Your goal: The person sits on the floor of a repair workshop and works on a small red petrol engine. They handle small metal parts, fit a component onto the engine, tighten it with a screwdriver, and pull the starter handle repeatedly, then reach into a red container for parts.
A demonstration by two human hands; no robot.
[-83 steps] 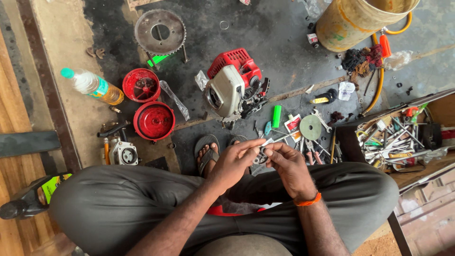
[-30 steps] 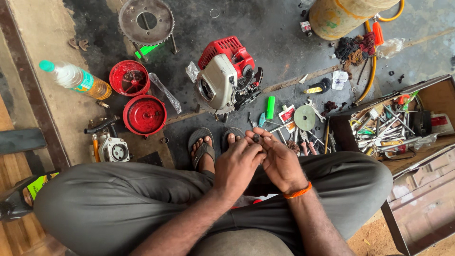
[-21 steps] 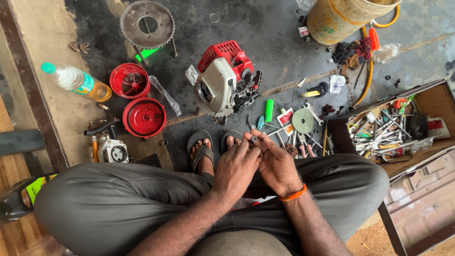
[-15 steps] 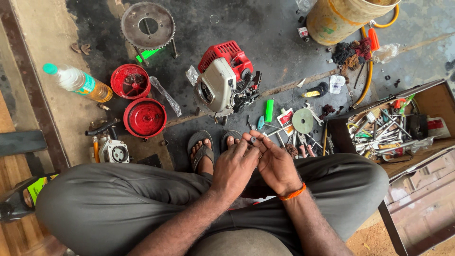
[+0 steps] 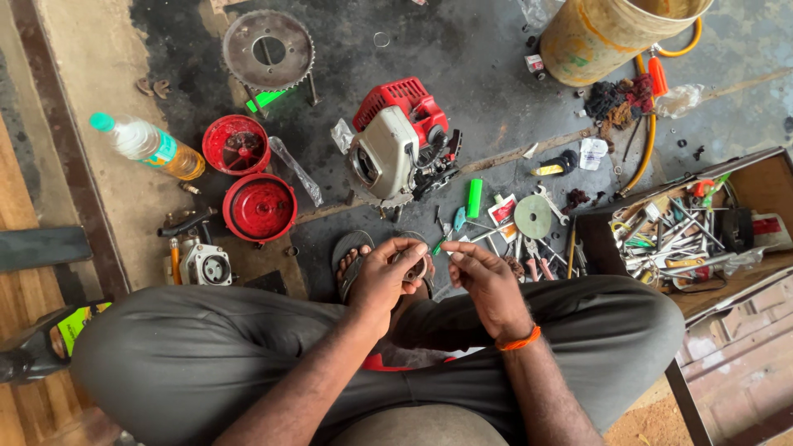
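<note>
Two hands raised over crossed legs, above sandalled feet. Small round grey metal part (image 5: 415, 266) clenched in left hand (image 5: 382, 279) grip. Right hand (image 5: 487, 277) just beside, fingertips pinched; whether anything held cannot be told. Red-and-grey small engine (image 5: 396, 144) seen on stained concrete floor (image 5: 487, 74) ahead.

small metal ring part (image 5: 415, 268) | round, grey | above sandalled feet

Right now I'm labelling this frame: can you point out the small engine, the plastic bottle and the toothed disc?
small engine (image 5: 388, 157), head view, on its grey cover.
plastic bottle (image 5: 153, 146), head view, mid-body.
toothed disc (image 5: 239, 62), head view, flat face.
</note>
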